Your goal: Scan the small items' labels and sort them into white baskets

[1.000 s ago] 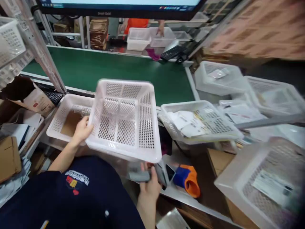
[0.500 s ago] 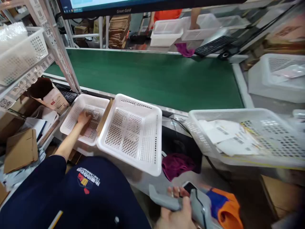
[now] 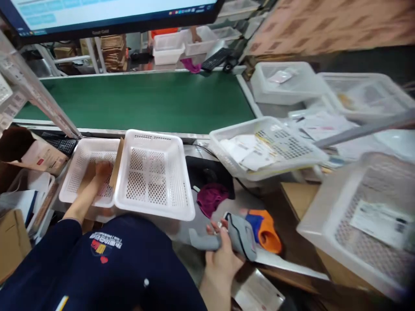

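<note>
My left hand [image 3: 99, 170] reaches into the left white perforated basket [image 3: 76, 192] and rests on a brown cardboard piece [image 3: 87, 177] lying in it. A second white perforated basket [image 3: 152, 175], with nothing in it, sits just right of it, overlapping its edge. A cardboard flap [image 3: 116, 162] stands between the two. My right hand [image 3: 222, 252] grips a grey handheld scanner [image 3: 238, 235] low at the desk's front. An orange and blue holder [image 3: 264, 229] lies right of the scanner, and a purple cloth [image 3: 210, 196] lies above it.
A green conveyor belt [image 3: 145, 99] runs across behind the baskets, under a monitor [image 3: 106, 15]. White baskets with papers [image 3: 266, 147] and a labelled sheet [image 3: 372, 220] crowd the right. A keyboard [image 3: 63, 144] and cardboard boxes [image 3: 32, 151] sit left. Another person stands beyond the belt.
The empty basket I held up has come down beside the left basket. My left hand moved into the left basket. My right hand stays on the scanner, and the view swung.
</note>
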Demonstrator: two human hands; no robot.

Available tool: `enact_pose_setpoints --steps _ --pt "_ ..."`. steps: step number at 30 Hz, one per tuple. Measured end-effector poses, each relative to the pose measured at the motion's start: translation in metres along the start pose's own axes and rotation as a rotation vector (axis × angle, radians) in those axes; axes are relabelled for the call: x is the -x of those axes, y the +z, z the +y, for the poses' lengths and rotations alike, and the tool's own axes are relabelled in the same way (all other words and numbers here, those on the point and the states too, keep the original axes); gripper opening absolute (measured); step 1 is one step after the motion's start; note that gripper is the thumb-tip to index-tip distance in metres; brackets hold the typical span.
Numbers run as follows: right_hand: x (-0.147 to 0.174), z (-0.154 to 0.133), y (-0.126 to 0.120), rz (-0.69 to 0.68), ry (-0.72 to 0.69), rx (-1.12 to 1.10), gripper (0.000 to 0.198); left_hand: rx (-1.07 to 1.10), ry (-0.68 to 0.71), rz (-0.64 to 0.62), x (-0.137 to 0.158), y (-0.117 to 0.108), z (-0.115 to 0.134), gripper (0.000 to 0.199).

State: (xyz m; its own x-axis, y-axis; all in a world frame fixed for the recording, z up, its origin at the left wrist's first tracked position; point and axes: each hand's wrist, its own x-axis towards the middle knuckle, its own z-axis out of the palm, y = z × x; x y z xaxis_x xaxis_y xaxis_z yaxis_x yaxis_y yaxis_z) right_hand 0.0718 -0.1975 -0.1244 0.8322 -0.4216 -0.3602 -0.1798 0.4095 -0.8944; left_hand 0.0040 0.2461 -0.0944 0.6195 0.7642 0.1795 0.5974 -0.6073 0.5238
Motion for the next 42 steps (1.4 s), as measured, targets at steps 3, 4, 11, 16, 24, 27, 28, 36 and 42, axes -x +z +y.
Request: enact_pose_setpoints --steps 3,4,11,16,24,27,28,36,42 --pt "0.006 -0.010 0.008 -0.030 -0.010 0.057 0.065 0.052 0.036 0.115 -0.033 0.001 0.010 0.012" --pt "0.008 -0.014 0.012 -0.053 -0.022 0.095 0.062 0.082 0.076 0.169 -0.041 -0.001 0.015 0.011" --pt "0.034 -0.057 0.061 -0.572 -0.138 0.355 0.048 0.206 0.766 0.024 -0.030 -0.029 0.059 0.021" --pt "0.052 -0.086 0.105 -0.922 -0.170 0.353 0.059 0.068 1.027 -0.460 -0.010 -0.034 0.092 0.025" --pt "0.068 -0.081 0.108 -1.122 -0.208 0.417 0.069 0.273 1.752 0.265 -0.003 -0.035 0.102 0.035" --pt "0.058 -0.079 0.103 -1.151 -0.308 0.520 0.065 0.234 1.813 0.319 -0.019 -0.024 0.099 0.048" --pt "0.054 -0.080 0.101 -1.155 -0.334 0.575 0.062 0.213 1.797 0.282 -0.024 -0.020 0.098 0.061" --pt "0.054 -0.082 0.097 -1.146 -0.357 0.725 0.065 0.281 1.550 -0.171 -0.020 -0.032 0.098 0.092" --pt "0.062 -0.085 0.096 -1.150 -0.329 0.710 0.060 0.288 1.497 -0.265 -0.016 -0.045 0.104 0.101"
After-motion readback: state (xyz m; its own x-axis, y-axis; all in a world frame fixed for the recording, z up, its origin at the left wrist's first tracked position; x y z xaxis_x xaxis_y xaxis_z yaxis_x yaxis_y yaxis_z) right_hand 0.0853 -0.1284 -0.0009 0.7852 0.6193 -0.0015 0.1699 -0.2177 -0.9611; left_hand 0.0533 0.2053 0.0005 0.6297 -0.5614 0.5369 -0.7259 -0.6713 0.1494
